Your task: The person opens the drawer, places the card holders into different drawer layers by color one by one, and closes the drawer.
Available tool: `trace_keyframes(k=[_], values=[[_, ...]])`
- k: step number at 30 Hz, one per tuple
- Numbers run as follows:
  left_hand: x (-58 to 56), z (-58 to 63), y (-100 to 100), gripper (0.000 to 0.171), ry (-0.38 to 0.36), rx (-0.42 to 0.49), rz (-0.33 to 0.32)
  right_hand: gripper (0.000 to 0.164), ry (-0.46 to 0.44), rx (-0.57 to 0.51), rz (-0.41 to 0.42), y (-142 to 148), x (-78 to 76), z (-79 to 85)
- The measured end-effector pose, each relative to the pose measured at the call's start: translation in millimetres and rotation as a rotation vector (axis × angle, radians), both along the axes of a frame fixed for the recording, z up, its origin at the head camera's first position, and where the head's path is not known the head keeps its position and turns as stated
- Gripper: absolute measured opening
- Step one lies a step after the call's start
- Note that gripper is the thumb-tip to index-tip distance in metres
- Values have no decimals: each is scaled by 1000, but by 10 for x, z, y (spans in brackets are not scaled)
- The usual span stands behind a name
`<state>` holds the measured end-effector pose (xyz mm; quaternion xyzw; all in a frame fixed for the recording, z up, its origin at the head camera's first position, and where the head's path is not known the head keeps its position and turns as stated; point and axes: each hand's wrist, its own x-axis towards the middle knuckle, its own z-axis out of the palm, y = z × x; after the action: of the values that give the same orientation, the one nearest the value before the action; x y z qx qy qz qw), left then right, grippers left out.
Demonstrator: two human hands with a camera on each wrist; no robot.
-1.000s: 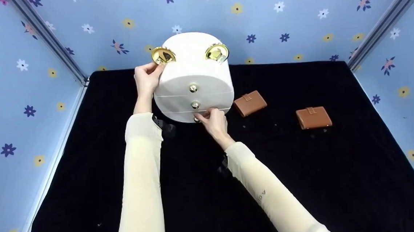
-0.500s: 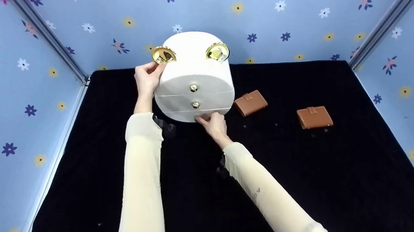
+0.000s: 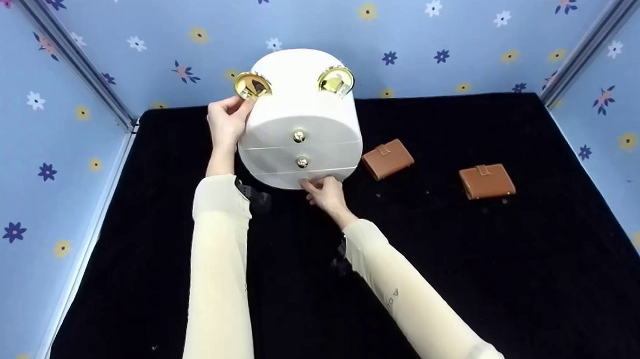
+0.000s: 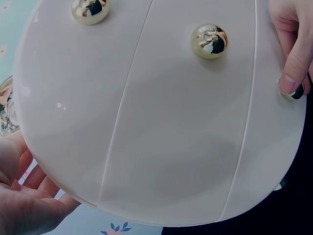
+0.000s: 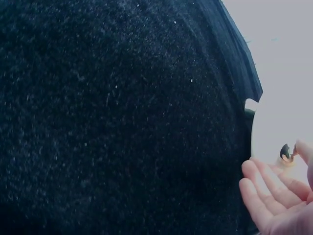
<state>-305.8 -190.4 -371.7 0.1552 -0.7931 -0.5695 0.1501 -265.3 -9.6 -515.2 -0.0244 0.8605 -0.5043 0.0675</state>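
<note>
A glossy white rounded box (image 3: 303, 104) stands toward the back, its front divided by two seams into three sections. Gold knobs sit on the upper section, the middle section (image 4: 209, 41) and the lowest one. My right hand (image 3: 328, 194) pinches the lowest knob (image 4: 292, 92) between thumb and finger, the other fingers extended below it in the right wrist view. My left hand (image 3: 227, 124) lies against the box's left side, thumb just under the left gold dish-shaped piece (image 3: 252, 85); its fingers reach along the side, partly hidden behind the box edge in the left wrist view.
Two brown wallets lie on the black cloth (image 3: 417, 285) to the right: one wallet (image 3: 388, 159) close beside the box, the other wallet (image 3: 487, 181) farther right. A second gold piece (image 3: 336, 81) is on the box's right. Blue flowered panels (image 3: 445, 35) enclose the back and sides.
My right hand has shifted slightly down and left, and its thumb now covers the lowest knob in the head view. The left hand, box and wallets stay put.
</note>
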Motion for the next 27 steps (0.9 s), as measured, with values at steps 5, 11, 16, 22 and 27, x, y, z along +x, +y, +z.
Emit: trace_keyframes(k=[5,11,16,22,27], values=[[5,8,-6,30,-8,-2,0,30,22,-7,8,-17,3,1],[14,11,-4,30,-13,21,-1,31,37,-13,2,-9,12,-20],[10,10,1,30,-11,19,1,29,37,-31,-18,2,20,-42],[9,21,-1,30,-10,18,7,29,39,-37,-37,-2,36,-51],[10,18,-9,29,-4,14,6,29,36,-56,-30,1,73,-46]])
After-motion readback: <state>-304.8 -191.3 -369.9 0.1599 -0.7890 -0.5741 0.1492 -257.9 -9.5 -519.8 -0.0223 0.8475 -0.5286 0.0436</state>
